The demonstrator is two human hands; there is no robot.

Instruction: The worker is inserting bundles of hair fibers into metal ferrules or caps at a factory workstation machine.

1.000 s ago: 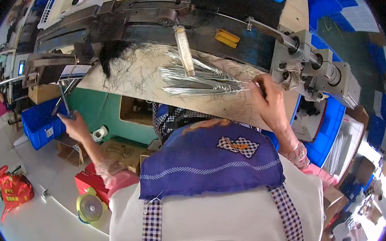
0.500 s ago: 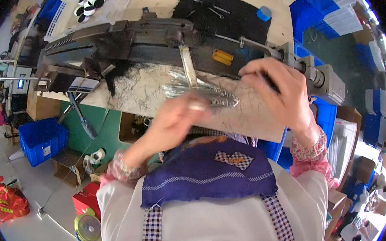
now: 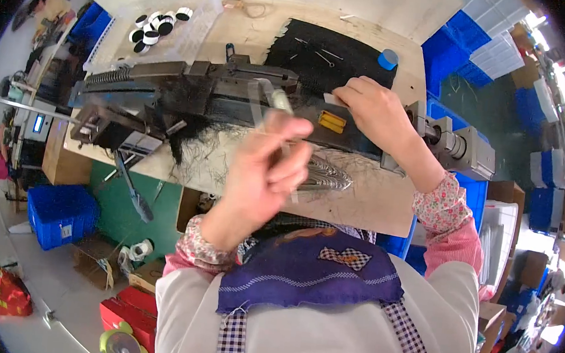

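At the lower left of the frame a red bag [image 3: 5,287] stands on the floor, with a blue bin [image 3: 60,217] above it. In the upper left, a clear tray [image 3: 190,37] holds black-and-white rolls [image 3: 151,29] on the table [image 3: 384,202]. A dark metal machine [image 3: 195,93] runs across the table from left of centre. In the middle, the left hand [image 3: 267,165] is blurred, its fingers curled in front of a pale bar [image 3: 282,100]; whether its grip is around the bar I cannot tell. The bundle of silvery wires [image 3: 328,175] lies on the table at centre, partly hidden behind that hand. Just right of the bar, a yellow block [image 3: 332,121] sits on the machine. Above it, the right hand [image 3: 372,110] has its grip pinched on a small pale piece [image 3: 330,99]. Beyond, a black cloth [image 3: 343,57] carries metal tools and a blue cap [image 3: 388,59].
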